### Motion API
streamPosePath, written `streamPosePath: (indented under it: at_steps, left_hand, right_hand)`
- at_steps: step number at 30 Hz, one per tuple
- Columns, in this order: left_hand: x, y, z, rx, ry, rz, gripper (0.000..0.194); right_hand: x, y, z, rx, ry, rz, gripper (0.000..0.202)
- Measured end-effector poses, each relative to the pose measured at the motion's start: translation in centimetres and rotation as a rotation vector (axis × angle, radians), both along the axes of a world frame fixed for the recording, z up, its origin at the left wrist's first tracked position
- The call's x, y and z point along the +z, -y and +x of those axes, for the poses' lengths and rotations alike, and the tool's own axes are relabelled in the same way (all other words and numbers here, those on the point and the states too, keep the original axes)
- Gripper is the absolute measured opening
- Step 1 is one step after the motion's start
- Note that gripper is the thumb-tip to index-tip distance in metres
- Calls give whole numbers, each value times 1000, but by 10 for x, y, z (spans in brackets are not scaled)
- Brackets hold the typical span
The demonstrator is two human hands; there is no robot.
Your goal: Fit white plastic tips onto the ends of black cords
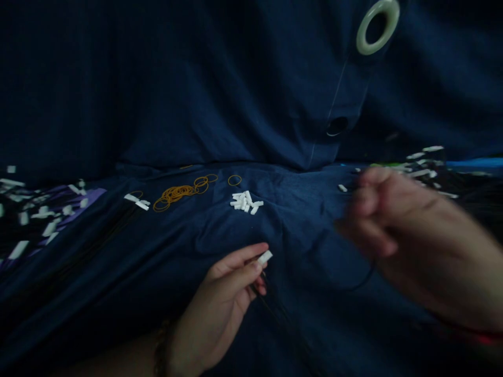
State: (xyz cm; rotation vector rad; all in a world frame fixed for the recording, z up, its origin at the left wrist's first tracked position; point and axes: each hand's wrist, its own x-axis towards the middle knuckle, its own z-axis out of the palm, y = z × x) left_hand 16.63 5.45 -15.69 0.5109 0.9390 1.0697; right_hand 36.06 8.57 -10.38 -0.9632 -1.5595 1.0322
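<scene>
My left hand [231, 293], low in the middle, pinches a small white tab [265, 257] between thumb and fingertips. Thin black cords [275, 309] run down from that pinch into the dark cloth folds. To the right, my right hand [385, 220] is raised and blurred by motion, its fingers curled closed. A thin black cord [363, 283] hangs in a curve from under its palm; the hold itself is smeared. Beyond my left hand lies a small pile of white tabs [245, 202] on the dark blue cloth [212, 230].
Orange rubber bands [178, 193] lie in a heap left of the pile, with a single band [234, 180] apart. Black cords with white tabs lie on purple material [92, 201] at left; more white tabs [422, 170] are at right. A pale ring [363, 42] hangs against the blue backdrop.
</scene>
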Motion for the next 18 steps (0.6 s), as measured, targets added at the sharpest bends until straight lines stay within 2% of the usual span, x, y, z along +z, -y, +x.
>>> streamPosePath:
  at_steps: [1,3,6,9,14,18]
  left_hand:
    - [0,1,1,25,-13,-6,20]
    - [-1,2,2,49,-12,-14,20]
    - [-2,2,1,66,15,-40,20]
    - [-1,2,2,94,47,-67,21]
    - [0,3,2,97,113,-63,21]
    - [1,4,2,71,139,-63,22]
  right_hand:
    - [-12,3,-10,70,-6,-70,9]
    - [-37,10,-26,180,10,-166,14]
    - [-61,19,-33,198,56,-205,20]
    - [-65,24,-29,215,125,-163,19]
    - [-61,24,-26,140,317,91,12]
    - [-62,23,-27,111,351,202,10]
